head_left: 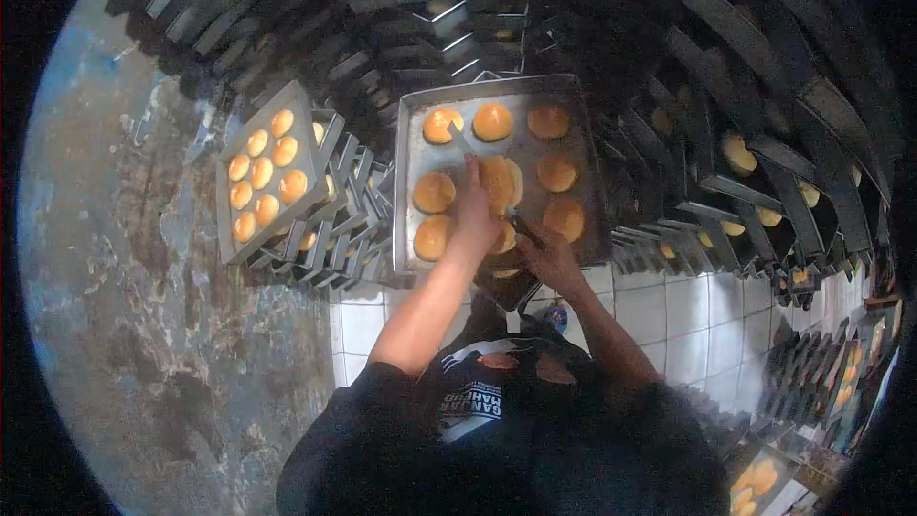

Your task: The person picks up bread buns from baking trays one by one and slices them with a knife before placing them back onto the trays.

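Round, golden-brown buns (493,121) lie spaced out on a square metal baking tray (516,100) in front of me. Near the tray's middle, my left hand (475,210) grips a bun (497,183) that is tipped so its pale side shows. A narrow grey blade (458,137) juts out past my left fingers, over the bun at the upper left. Just right of the tipped bun, my right hand (548,254) is closed around a dark handle (521,224). Fingers and bun hide the stretch between handle and blade.
Left of my tray stands a stack of trays (349,191), with a tilted tray of buns (224,215) on top. More stacked trays (755,167) curve around the back and right. White floor tiles (669,311) show below, and a worn, stained surface (143,325) fills the left.
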Demonstrator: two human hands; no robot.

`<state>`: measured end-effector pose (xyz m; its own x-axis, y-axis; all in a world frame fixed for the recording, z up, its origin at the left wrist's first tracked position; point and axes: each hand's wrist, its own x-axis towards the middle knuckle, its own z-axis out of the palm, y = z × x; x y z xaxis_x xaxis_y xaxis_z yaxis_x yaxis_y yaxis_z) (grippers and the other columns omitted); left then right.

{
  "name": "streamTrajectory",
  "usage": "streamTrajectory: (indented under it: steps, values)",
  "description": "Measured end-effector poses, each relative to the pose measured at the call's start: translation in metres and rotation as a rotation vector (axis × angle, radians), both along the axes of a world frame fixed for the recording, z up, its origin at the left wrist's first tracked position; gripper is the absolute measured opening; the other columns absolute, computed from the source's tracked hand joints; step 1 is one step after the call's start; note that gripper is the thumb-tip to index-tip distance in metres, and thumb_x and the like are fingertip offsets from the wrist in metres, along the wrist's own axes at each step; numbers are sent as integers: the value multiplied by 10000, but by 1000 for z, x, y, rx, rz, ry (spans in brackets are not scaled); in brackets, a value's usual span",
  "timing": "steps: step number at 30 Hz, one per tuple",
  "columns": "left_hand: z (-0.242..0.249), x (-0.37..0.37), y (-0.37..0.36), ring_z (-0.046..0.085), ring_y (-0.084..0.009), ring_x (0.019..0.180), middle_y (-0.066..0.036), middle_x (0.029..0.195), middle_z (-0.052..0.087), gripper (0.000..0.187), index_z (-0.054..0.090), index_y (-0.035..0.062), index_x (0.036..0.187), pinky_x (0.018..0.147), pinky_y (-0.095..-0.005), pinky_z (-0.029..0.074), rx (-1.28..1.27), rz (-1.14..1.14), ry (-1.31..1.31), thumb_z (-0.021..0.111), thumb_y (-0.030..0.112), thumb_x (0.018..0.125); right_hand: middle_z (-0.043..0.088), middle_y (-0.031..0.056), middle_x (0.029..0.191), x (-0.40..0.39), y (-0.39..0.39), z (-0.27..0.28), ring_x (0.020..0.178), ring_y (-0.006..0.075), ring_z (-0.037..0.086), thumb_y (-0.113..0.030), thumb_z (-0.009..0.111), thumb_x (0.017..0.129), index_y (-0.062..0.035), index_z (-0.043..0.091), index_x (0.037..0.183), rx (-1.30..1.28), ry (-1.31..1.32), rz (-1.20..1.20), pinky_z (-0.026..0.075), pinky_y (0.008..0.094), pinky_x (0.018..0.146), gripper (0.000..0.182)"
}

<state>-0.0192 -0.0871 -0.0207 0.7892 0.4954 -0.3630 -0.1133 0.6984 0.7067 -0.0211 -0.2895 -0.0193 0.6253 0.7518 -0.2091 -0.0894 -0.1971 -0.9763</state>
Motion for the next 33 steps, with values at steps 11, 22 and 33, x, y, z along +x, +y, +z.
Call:
streamTrajectory:
  steps: [11,22,33]
  values:
    - [-48,38,44,672,-249,1006,-101,1082,690,583,595,48,1194,893,-406,546,-19,80,348,491,590,1006,665,15,807,-50,-134,22,573,39,498,-245,619,1005,20,574,1348,-148,371,-141,390,212,484,436]
    - [-85,118,203,637,-398,1089,-277,1185,646,476,627,-12,1154,924,-497,481,1272,296,733,642,412,939,591,-10,679,-62,-127,29,494,47,452,-385,649,963,-7,640,1257,-186,341,-525,344,229,426,479]
    - [-100,87,183,698,-256,962,-196,1202,660,755,529,2,1305,824,-400,572,1313,19,561,884,338,730,626,19,737,-33,-78,50,465,33,433,-295,617,1005,4,597,1248,-187,342,-401,333,219,420,386]
